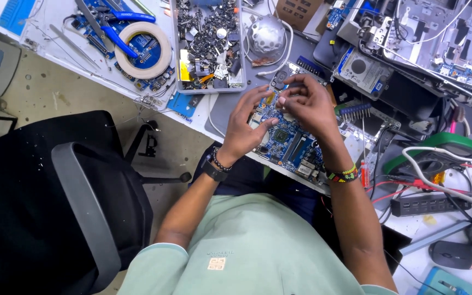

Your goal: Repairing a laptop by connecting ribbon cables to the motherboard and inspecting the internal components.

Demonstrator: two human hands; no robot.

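A blue circuit board is seen lying flat at the near edge of the tabletop, right in front of the person. The left hand is rested on the board's left end, fingers curled and loosely spread, thumb stretched toward the other hand. The right hand is held just above the board's far edge, fingers bent inward and pressed close together at the tips; whether something small is pinched there cannot be told. The two hands are kept almost touching.

A black wristband and a bead bracelet are worn on the left wrist, a coloured bead bracelet on the right.

A grey tray full of small dark parts is placed behind the hands. A roll of white tape is laid on another blue board to the tray's left, with blue-handled pliers beside it. A hard drive is set to the right, behind the board. A black power strip and red and white cables are found at the far right. A black office chair is parked on the floor at the left.
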